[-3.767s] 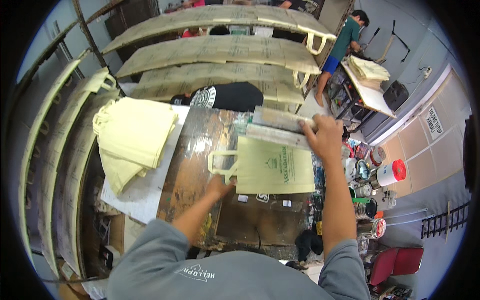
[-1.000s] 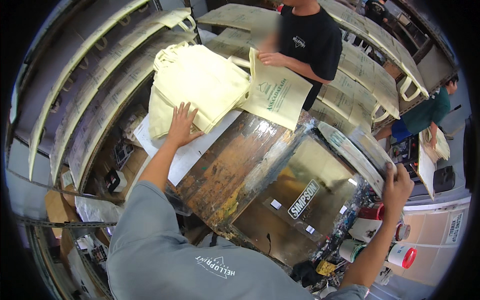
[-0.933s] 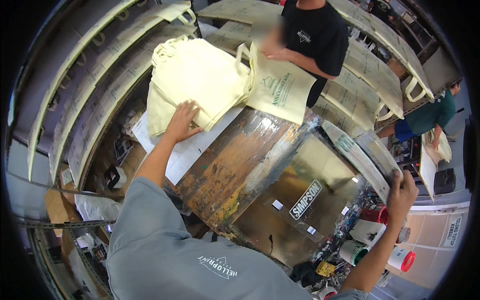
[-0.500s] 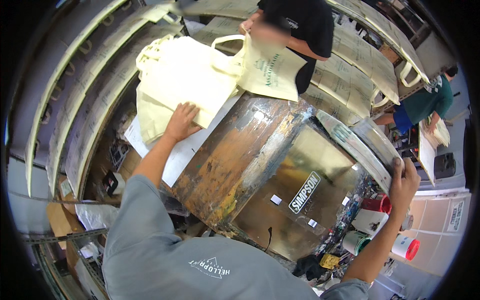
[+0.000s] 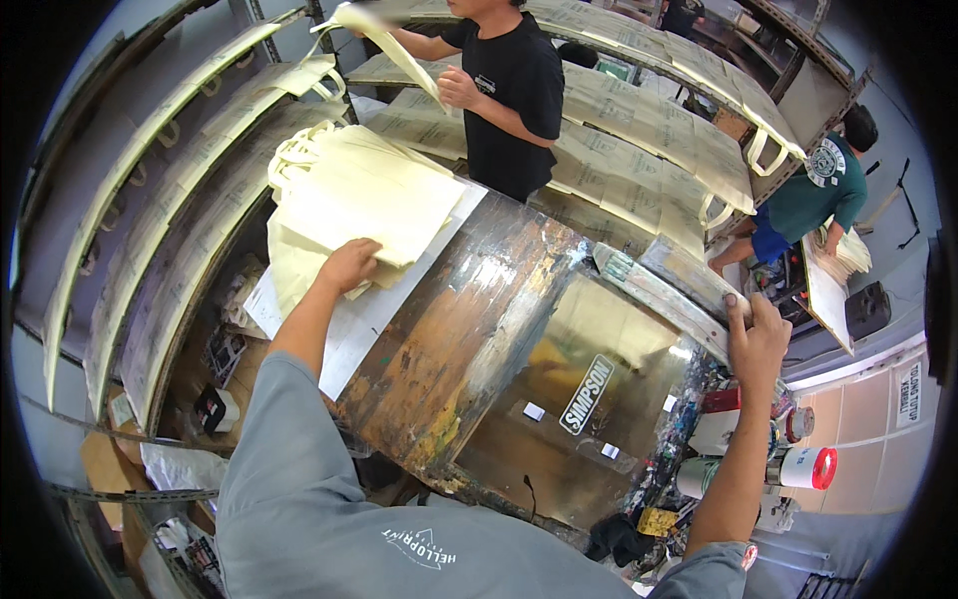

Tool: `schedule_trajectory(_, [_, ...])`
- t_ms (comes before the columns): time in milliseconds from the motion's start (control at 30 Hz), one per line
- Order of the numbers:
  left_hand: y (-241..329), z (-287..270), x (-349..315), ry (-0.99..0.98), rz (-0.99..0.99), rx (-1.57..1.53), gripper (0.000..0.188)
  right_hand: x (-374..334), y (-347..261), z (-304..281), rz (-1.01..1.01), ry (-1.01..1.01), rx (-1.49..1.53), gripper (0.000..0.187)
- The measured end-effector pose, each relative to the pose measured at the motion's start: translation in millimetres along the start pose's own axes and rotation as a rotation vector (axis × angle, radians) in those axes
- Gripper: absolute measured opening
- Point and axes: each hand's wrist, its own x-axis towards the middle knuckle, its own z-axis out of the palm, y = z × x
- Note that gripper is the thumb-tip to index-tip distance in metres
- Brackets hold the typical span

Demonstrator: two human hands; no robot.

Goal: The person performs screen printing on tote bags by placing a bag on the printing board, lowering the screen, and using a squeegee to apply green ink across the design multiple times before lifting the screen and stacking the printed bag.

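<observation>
A stack of cream tote bags [image 5: 364,195] lies on a white board [image 5: 349,344] at the left of the worktable [image 5: 429,339]. My left hand [image 5: 349,268] is at the stack's near right corner, its fingers closed over the edge of the top tote bag. On the right, my right hand [image 5: 758,344] grips the near end of a screen-printing frame [image 5: 664,304], seen nearly edge-on and tilted up along the table's far right side. A glossy brown panel [image 5: 509,454] with a dark sticker and small white patches lies in front of me.
Across the table, a person in black [image 5: 509,100] holds a cream bag [image 5: 394,50]. Racks of printed bags [image 5: 639,95] stand behind and at left [image 5: 170,270]. Ink tubs [image 5: 803,467] crowd the right side. Another person in green [image 5: 833,190] works far right.
The person in black has lifted a printed bag off the stack area, away to the far left. My left hand's fingers have drawn together at the stack's corner. My right hand stays on the frame.
</observation>
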Motion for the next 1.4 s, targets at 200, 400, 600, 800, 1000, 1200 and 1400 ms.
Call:
schedule_trajectory(200, [-29.1, -3.4, 15.5, 0.005, -0.117, -0.08, 0.04, -0.9, -0.8, 3.5, -0.022, 0.014, 0.01, 0.046])
schedule_trajectory(400, [-35.6, -24.5, 19.9, 0.188, -0.114, 0.038, 0.038, -1.7, -1.0, -0.6, -0.01, 0.018, 0.024, 0.047])
schedule_trajectory(600, [2.6, -152.7, 48.1, 0.557, 0.069, 0.187, 0.044, 3.3, -1.8, -7.6, 0.049, -0.024, 0.03, 0.051])
schedule_trajectory(800, [135.8, -117.8, 27.1, 0.231, 0.475, 0.424, 0.059, 3.7, 4.4, -4.8, 0.011, 0.01, 0.022, 0.059])
schedule_trajectory(1000, [289.6, 75.0, -9.7, 0.075, 0.624, 0.164, 0.073, 1.1, 12.5, 5.3, 0.013, 0.049, 0.011, 0.068])
schedule_trajectory(1200, [423.6, 219.0, -4.5, -0.066, 0.684, -0.16, 0.057, -3.9, 12.8, 10.0, 0.016, 0.054, 0.025, 0.066])
schedule_trajectory(1400, [518.7, 246.3, 14.4, -0.017, 0.727, -0.203, 0.058, -4.2, 13.6, 11.5, -0.028, 0.075, 0.009, 0.062])
